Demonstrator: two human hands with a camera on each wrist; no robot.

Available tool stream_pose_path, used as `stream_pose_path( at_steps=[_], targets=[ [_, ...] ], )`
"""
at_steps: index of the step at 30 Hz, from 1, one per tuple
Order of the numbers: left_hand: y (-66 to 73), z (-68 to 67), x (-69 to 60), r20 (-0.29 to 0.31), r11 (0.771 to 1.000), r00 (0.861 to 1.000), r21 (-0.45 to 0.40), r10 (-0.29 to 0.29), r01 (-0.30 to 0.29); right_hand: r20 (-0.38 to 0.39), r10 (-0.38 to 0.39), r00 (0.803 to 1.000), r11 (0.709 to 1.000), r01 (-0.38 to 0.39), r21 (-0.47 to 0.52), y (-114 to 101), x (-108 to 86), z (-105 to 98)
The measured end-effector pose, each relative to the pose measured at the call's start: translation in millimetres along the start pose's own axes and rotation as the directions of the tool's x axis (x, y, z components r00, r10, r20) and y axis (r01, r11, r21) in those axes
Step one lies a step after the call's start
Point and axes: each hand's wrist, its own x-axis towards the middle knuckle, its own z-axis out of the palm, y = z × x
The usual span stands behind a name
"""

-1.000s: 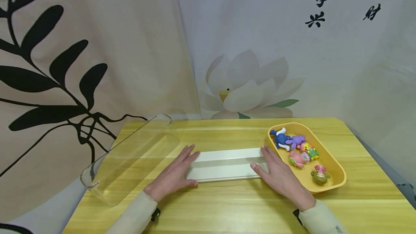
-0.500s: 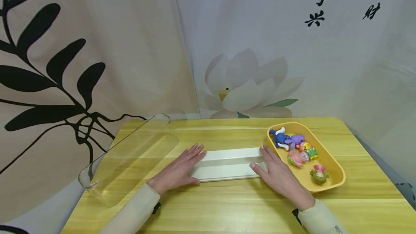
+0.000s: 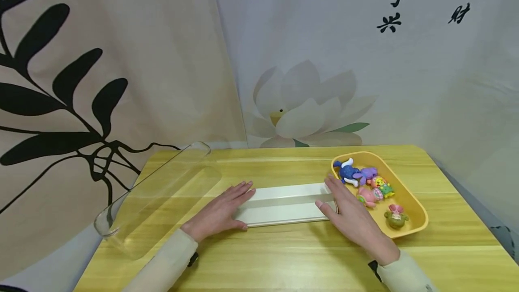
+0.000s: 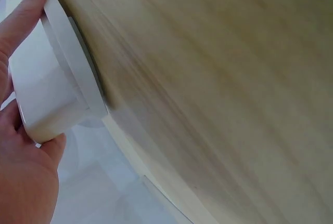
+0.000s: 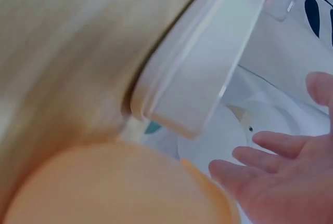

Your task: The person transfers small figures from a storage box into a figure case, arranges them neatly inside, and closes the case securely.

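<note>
In the head view, a long white plastic base (image 3: 285,204) with a raised strip lies mid-table. My left hand (image 3: 220,211) holds its left end, thumb at the near edge and fingers at the far edge; in the left wrist view the hand (image 4: 23,177) spans that end. My right hand (image 3: 350,215) is by the right end, its fingers extended. The right wrist view shows this hand (image 5: 291,177) apart from the base (image 5: 200,73). Leaning at the left is a clear plastic cover (image 3: 162,199), open-sided and rounded at its corners.
A yellow tray (image 3: 419,233) stands at the right, just beyond my right hand. In it lie several small toy figures, including a blue one (image 3: 347,172), a pink one (image 3: 366,196) and an olive one (image 3: 396,217). A printed curtain (image 3: 170,57) hangs behind the wooden table (image 3: 284,260).
My left hand first shifted slightly right along the base, then stayed at its left end. My right hand has turned a little and drawn off the right end. The view has panned slightly.
</note>
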Motion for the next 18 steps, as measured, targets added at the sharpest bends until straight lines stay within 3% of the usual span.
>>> stream_pose_path(
  at_steps=[11, 18],
  targets=[
    [1.6, -0.1, 0.4, -0.013, 1.000, 1.000, 0.014, -0.014, 0.014, -0.165, -0.015, 0.986, 1.000, 0.018, 0.013, 22.5, -12.5, -46.6],
    [0.5, 0.7, 0.1, -0.014, 1.000, 1.000, 0.000, -0.011, 0.011, -0.167, -0.012, 0.986, 1.000, 0.015, 0.014, 47.0, -17.7, -67.1]
  ],
)
